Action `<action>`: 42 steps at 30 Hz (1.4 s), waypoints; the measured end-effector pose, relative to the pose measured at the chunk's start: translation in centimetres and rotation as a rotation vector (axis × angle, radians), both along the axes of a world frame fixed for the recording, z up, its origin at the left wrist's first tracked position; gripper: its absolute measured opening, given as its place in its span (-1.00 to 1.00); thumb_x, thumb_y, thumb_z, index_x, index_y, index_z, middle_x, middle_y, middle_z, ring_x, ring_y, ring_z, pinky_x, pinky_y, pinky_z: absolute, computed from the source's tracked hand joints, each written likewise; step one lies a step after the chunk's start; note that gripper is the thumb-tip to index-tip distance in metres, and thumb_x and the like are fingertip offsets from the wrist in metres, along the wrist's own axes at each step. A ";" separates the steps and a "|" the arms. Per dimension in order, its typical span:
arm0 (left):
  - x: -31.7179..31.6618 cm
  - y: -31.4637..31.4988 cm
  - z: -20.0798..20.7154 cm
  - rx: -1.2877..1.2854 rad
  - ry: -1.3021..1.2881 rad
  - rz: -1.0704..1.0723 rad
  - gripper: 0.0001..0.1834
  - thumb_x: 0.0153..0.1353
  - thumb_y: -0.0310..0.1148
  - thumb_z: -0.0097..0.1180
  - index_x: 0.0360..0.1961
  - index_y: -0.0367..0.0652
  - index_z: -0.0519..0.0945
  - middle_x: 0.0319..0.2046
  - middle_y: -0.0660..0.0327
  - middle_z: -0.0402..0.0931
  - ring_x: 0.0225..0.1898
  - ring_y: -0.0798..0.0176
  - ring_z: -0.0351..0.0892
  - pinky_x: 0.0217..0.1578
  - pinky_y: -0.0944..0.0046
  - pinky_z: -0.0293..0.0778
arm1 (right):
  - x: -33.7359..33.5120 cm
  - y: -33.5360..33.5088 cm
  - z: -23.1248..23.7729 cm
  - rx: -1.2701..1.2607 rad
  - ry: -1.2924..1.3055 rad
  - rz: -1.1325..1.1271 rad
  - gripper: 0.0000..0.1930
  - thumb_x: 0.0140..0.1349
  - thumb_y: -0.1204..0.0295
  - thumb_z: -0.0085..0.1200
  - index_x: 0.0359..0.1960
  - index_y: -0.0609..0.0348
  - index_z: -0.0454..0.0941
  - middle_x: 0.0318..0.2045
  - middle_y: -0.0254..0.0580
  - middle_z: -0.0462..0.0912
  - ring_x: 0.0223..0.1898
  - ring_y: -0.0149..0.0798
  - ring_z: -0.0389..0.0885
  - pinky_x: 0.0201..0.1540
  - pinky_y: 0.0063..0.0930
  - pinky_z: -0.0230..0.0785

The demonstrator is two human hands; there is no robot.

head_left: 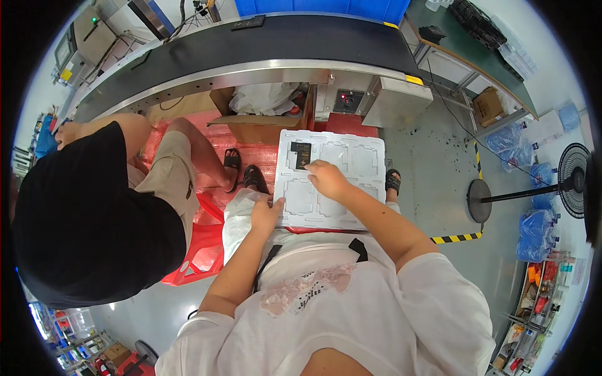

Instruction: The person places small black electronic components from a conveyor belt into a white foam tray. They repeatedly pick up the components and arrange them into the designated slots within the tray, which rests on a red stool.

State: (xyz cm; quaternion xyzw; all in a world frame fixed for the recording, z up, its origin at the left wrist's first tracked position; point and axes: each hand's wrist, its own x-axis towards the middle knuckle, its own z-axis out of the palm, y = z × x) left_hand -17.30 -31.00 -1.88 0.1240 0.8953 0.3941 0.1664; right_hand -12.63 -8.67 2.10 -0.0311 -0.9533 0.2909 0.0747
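Note:
A white moulded tray [351, 219] with several shallow compartments lies across my lap. My left hand [268, 213] grips its near left edge, with the thumb on top and the other fingers partly hidden. In the far left compartment is a thin, flat black piece [302, 154] with small light markings and a notched corner. My right hand [327, 179] reaches over the tray, its fingertips closed together at the near right edge of that black piece. The other compartments in view hold no black pieces.
A dark conveyor belt [282, 41] runs ahead, with a blue bin [326, 7] behind it. Beneath stands an open cardboard box [263, 133] with white plastic bags. A co-worker in a black top [94, 219] sits close on my left. A standing fan [480, 200] is at right.

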 end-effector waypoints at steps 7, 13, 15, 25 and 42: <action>-1.8 -0.7 1.1 -0.210 -0.045 -0.185 -0.53 0.00 -0.11 0.21 -0.24 -0.33 0.51 -0.31 -0.11 0.51 -0.22 -0.09 0.49 -0.20 0.07 0.40 | -6.0 4.4 17.0 -0.129 0.419 -0.086 -0.72 0.15 0.30 0.09 -0.19 0.22 0.55 -0.23 -0.09 0.58 -0.20 -0.19 0.56 -0.15 -0.40 0.38; -5.4 2.4 10.4 0.175 0.295 -0.137 -0.73 0.13 -0.31 0.13 -0.28 -0.34 0.53 -0.40 0.00 0.49 -0.36 0.09 0.49 -0.35 0.22 0.41 | -18.1 10.9 24.7 -0.041 0.371 -0.311 -0.69 0.15 0.24 -0.02 -0.31 0.27 0.58 -0.37 0.12 0.60 -0.24 0.11 0.55 -0.15 -0.22 0.38; -7.1 4.4 15.2 0.369 0.373 -0.083 -0.79 0.18 -0.38 0.07 -0.26 -0.33 0.54 -0.40 0.06 0.50 -0.37 0.17 0.48 -0.34 0.27 0.40 | -22.3 12.3 25.1 0.105 0.065 -0.430 -0.58 0.18 0.11 -0.06 -0.18 0.23 0.57 -0.17 0.11 0.57 -0.11 0.08 0.52 -0.08 -0.17 0.33; -23.6 9.7 26.4 0.318 1.230 0.039 -0.89 0.16 -0.45 0.02 -0.33 -0.25 0.54 -0.27 0.08 0.49 -0.17 0.05 0.46 -0.11 0.14 0.35 | -27.3 11.0 25.9 0.291 -0.343 -0.884 -0.35 0.03 -0.10 0.06 0.05 0.09 0.45 0.04 0.03 0.36 0.03 0.00 0.33 -0.14 -0.14 0.20; -46.4 13.3 26.2 -0.569 0.514 -0.686 -0.26 0.10 -0.52 0.01 0.27 0.42 0.17 0.16 -0.04 0.30 0.10 0.02 0.39 0.08 0.18 0.31 | -0.1 8.9 13.0 -0.881 -0.395 -0.193 -0.68 0.13 0.61 -0.01 -0.05 0.10 0.50 -0.33 -0.35 0.55 -0.29 -0.42 0.47 -0.19 -0.57 0.33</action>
